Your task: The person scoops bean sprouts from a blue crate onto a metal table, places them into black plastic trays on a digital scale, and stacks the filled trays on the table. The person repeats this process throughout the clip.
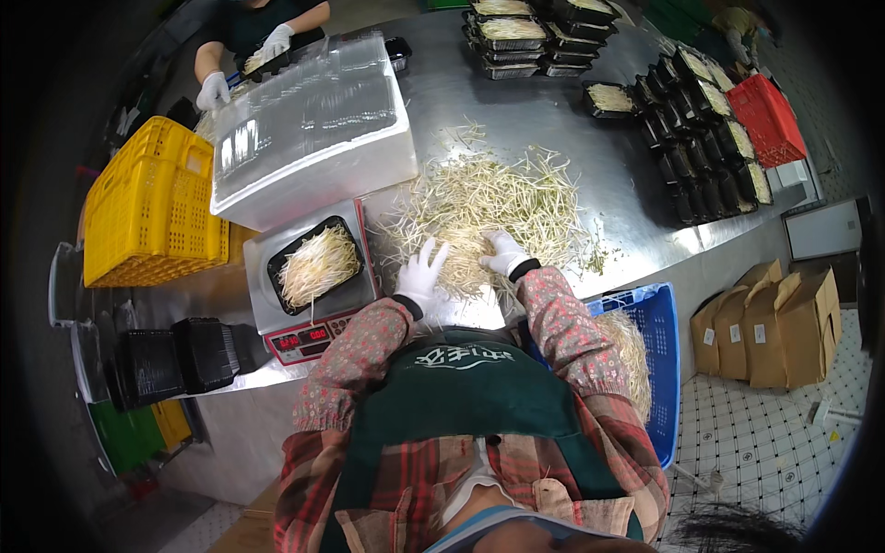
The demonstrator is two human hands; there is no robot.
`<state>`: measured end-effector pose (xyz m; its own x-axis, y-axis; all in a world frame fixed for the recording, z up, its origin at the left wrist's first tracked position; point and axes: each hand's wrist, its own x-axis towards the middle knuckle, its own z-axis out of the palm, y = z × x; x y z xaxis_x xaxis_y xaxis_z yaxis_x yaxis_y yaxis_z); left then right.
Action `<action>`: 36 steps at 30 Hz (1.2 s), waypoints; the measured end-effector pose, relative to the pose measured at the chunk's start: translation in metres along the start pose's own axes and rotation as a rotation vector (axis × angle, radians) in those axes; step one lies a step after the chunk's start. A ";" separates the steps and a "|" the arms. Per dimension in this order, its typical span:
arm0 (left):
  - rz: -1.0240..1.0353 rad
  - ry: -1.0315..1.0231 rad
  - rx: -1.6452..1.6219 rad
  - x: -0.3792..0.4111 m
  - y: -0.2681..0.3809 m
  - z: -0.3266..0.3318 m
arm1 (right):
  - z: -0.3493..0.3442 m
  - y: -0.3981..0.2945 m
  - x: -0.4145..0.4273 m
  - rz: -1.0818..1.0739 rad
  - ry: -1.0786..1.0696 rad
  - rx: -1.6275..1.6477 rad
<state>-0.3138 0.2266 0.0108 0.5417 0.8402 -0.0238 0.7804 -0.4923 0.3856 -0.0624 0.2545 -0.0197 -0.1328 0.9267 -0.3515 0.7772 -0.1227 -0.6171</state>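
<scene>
My left hand (420, 278), in a white glove, rests against the near left side of a clump of bean sprouts (464, 259); its fingers are spread. Opposite it, my gloved right hand (505, 254) touches the clump's right side, thumb and fingers apart, some fingertips partly hidden by sprouts. Behind the clump, a loose pile of sprouts (511, 197) with greenish bits spreads over the steel table (442, 104). Left of my left hand, a black plastic tray (354, 271) heaped with sprouts sits on a digital scale (259, 276) with a lit red display.
A white foam box (311, 180) stands beyond the scale, beside a yellow crate (152, 207). Empty black trays (200, 352) lie left; filled trays (511, 52) are stacked behind. More trays (698, 138) stand right. A blue crate (660, 387) holds sprouts. Across the table, a gloved co-worker (276, 41) handles a tray.
</scene>
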 end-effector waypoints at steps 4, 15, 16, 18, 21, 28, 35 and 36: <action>-0.032 0.131 -0.333 -0.044 -0.012 -0.004 | -0.008 -0.009 -0.008 -0.023 0.120 -0.051; -0.110 -0.321 -0.891 -0.096 -0.005 -0.018 | 0.040 -0.065 0.001 -0.103 0.211 -0.444; -0.109 -0.273 -1.007 -0.104 -0.006 -0.016 | 0.039 -0.067 0.001 -0.111 0.202 -0.466; -0.005 -0.233 -1.073 -0.115 -0.010 -0.008 | 0.041 -0.065 0.003 -0.146 0.172 -0.507; 0.041 -0.237 -0.997 -0.124 -0.003 -0.045 | 0.049 -0.040 0.015 -0.232 0.236 -0.499; -0.091 0.272 -1.156 -0.170 -0.006 -0.162 | 0.015 -0.057 0.014 -0.258 0.095 0.480; -0.436 1.051 -1.108 -0.217 -0.151 -0.159 | -0.025 -0.152 0.000 -0.252 -0.017 0.511; -0.469 1.029 -1.137 -0.215 -0.162 -0.149 | -0.030 -0.172 0.001 -0.384 0.005 0.453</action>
<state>-0.6035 0.1593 0.0913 -0.4645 0.8811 0.0890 -0.0713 -0.1373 0.9880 -0.1777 0.2871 0.1070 -0.3490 0.9362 -0.0411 0.3338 0.0832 -0.9390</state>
